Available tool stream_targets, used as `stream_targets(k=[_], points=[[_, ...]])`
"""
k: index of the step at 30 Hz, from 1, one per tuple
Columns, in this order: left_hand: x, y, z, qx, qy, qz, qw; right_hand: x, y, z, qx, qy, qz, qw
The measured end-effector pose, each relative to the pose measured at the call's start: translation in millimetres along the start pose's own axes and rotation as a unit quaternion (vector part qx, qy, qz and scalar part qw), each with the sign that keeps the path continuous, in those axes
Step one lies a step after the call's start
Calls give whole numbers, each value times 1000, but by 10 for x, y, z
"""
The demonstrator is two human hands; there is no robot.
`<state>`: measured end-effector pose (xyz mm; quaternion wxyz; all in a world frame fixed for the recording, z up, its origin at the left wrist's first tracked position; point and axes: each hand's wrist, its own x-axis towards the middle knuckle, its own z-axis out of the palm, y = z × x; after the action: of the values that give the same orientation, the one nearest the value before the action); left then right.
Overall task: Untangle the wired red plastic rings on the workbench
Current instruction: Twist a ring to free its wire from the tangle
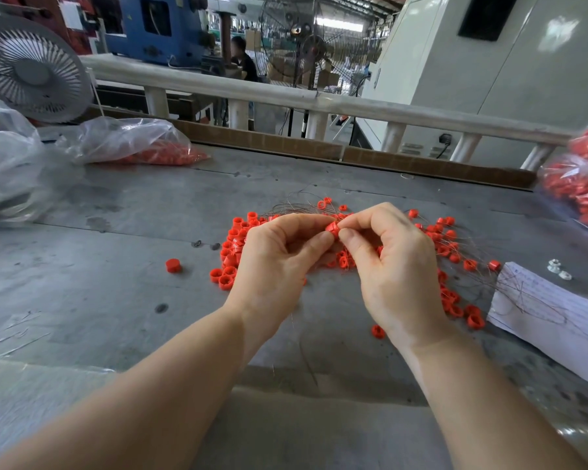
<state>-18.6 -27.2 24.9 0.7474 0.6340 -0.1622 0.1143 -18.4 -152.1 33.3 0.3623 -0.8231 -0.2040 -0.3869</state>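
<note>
Pinching one red ring [332, 229] between both hands' fingers [319, 239], above the pile [231, 252]

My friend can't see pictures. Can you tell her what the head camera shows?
Two bare hands, left hand and right hand, pinch one red ring together above a tangled pile of wired red rings on a grey workbench. Clear bags of rings lie at the bench's far left.

I can read no text anywhere; the paper sheet [550, 310] right of my right grip [392, 266] carries only illegible handwriting.
</note>
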Motion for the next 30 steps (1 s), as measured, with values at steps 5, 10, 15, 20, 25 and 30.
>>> stream_targets(k=[5, 10, 15, 20, 25, 30], points=[[-14, 27, -3, 1, 1, 1, 1000, 13, -20, -20, -11, -5, -33, 999], [-14, 22, -11, -9, 5, -14, 1000, 19, -23, -27, -22, -17, -42, 999], [25, -24, -31, -78, 19, -81, 993, 5, -31, -34, -30, -40, -48, 998], [34, -39, -52, -62, 23, -111, 992, -9, -25, -34, -62, -47, -66, 995], [20, 0, -48, -48, 20, -130, 990, -9, -8, -49, -75, -40, -84, 993], [17, 29, -41, -52, 4, -137, 989, 8, 17, -62, -74, -30, -86, 993]])
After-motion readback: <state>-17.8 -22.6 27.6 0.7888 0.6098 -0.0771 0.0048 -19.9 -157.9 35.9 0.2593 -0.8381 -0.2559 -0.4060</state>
